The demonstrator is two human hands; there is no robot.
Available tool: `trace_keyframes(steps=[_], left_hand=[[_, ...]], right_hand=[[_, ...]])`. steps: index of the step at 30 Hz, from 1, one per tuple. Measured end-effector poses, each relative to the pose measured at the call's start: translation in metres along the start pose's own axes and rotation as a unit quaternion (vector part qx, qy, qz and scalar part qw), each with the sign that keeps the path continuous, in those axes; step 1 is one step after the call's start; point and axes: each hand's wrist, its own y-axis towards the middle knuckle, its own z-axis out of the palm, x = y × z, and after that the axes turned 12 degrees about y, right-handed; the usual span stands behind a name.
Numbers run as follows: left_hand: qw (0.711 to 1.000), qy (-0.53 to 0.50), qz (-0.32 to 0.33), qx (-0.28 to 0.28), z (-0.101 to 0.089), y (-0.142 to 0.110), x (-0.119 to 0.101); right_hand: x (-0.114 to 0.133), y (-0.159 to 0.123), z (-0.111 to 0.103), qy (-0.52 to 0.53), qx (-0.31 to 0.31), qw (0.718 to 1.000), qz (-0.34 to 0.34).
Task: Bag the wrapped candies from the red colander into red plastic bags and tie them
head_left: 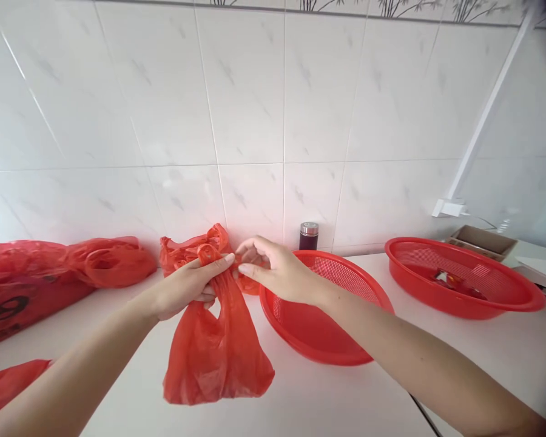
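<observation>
A small red plastic bag (216,352) hangs above the white counter (346,400), held at its top by both hands. My left hand (188,288) is closed round the bunched neck and handles of the bag. My right hand (273,270) pinches a twisted part of the same bag's handle just to the right, over the rim of a red mesh basket (318,337). The bag's lower part rests on or just above the counter.
A second red mesh basket (464,291) with something small inside stands at the right. A dark flask (308,237) stands by the tiled wall. Large red bags (40,285) lie at the left. A cardboard box (482,241) sits at the far right.
</observation>
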Motion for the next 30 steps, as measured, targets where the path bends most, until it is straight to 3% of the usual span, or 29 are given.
trace_keyframes(steps=[3,7,9,13,20,25,30], left_hand=[[0.999,0.035,0.015,0.019,-0.005,0.001,0.009],[0.997,0.061,0.040,0.034,-0.004,0.000,0.012],[0.995,0.067,0.055,0.043,-0.004,-0.001,0.010],[0.996,0.058,0.059,0.043,-0.003,-0.003,0.009],[0.998,0.022,0.048,0.036,0.006,-0.002,0.008],[0.997,0.007,0.056,0.054,0.007,-0.003,0.014],[0.991,0.074,0.096,0.065,0.000,-0.013,0.013]], right_hand=[[-0.009,-0.010,0.004,-0.002,-0.028,1.000,0.002],[-0.003,-0.017,0.012,-0.028,-0.054,0.998,-0.029],[-0.002,-0.018,0.013,-0.038,-0.059,0.997,-0.012],[-0.005,-0.020,0.015,-0.002,-0.035,0.999,0.011],[-0.010,-0.023,0.018,0.005,-0.061,0.998,0.023],[-0.002,-0.031,0.020,0.051,-0.124,0.990,-0.040],[0.016,-0.045,0.024,0.049,0.004,0.995,-0.082]])
